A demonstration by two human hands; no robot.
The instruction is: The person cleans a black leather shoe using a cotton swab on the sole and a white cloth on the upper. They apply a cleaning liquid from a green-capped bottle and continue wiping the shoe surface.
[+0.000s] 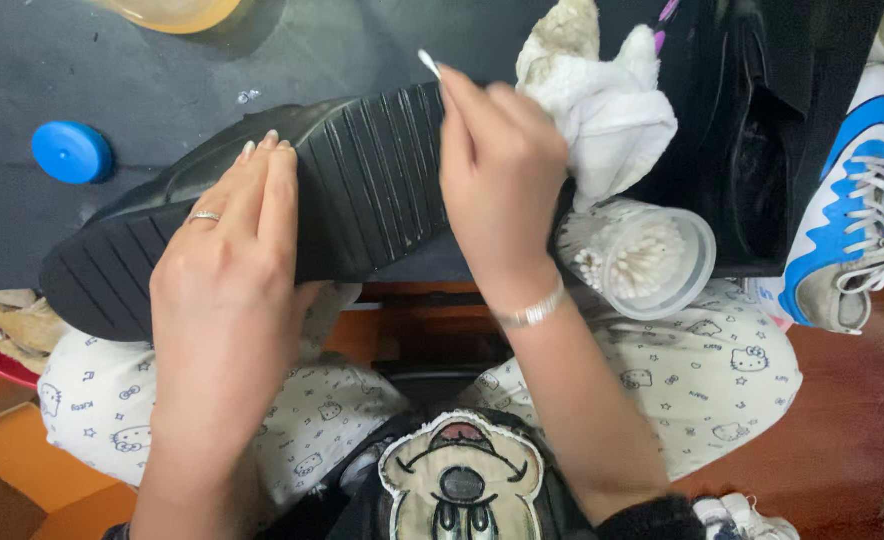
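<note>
Head view. A black shoe (262, 210) is shown lying sole-up across the near edge of a dark table (162, 80), its long axis running from lower left to upper right, with the ribbed sole turned toward the camera. The left hand (227, 270) is laid flat on the middle of the sole, fingers pressed together and extended up the shoe's side; a ring is worn on one finger. The right hand (497, 170) is closed in a pinch on a cotton swab (429, 63), whose white tip projects just beyond the fingertips, above the upper right end of the sole. That end of the sole lies directly beneath and to the left of the right hand, which is therefore the nearer hand to it. A crumpled white cloth (602, 95) is seen just behind the right hand, and a clear cup of cotton swabs (642, 260) lies on its side below it. A blue cap (71, 152) rests on the table, well apart to the left. A white-and-blue sneaker (857, 220) stands at the right margin.
</note>
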